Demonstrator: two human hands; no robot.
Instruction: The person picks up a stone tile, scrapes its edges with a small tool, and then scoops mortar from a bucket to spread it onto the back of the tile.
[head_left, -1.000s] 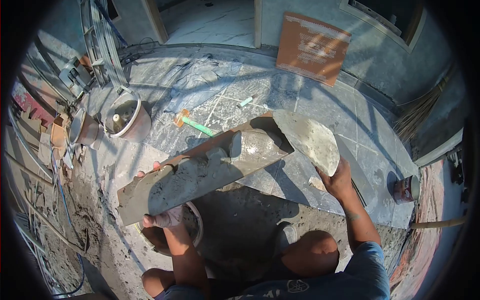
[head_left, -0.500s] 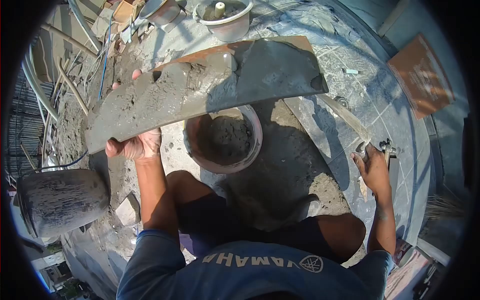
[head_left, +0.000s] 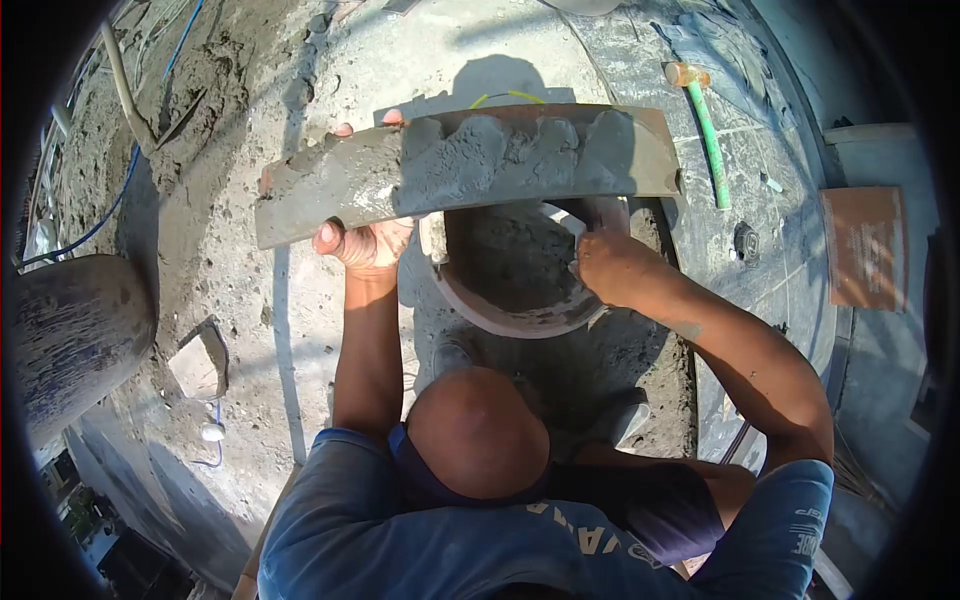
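Note:
My left hand [head_left: 368, 243] grips a long narrow tile strip [head_left: 640, 150] from below, thumb in front and fingertips showing behind its upper edge. Grey wet mortar [head_left: 470, 155] covers most of the strip's face in uneven lumps. Below the strip stands a round bucket [head_left: 490, 318] with more mortar [head_left: 505, 255] inside. My right hand [head_left: 608, 268] is at the bucket's right side, closed around a trowel [head_left: 566, 217]. Only a pale bit of the trowel shows; the strip and my hand hide the rest.
A green-handled mallet [head_left: 712, 150] lies on the tiled floor at upper right. Farther right is a brown tile [head_left: 865, 248]. To the left are a dark, mortar-smeared tub [head_left: 75, 335], a broken slab piece [head_left: 200, 362] and a blue cable [head_left: 95, 238].
My right hand has moved left with the trowel, from the right-hand floor to the bucket. The mortared strip is now more level and farther right in view. The view has shifted.

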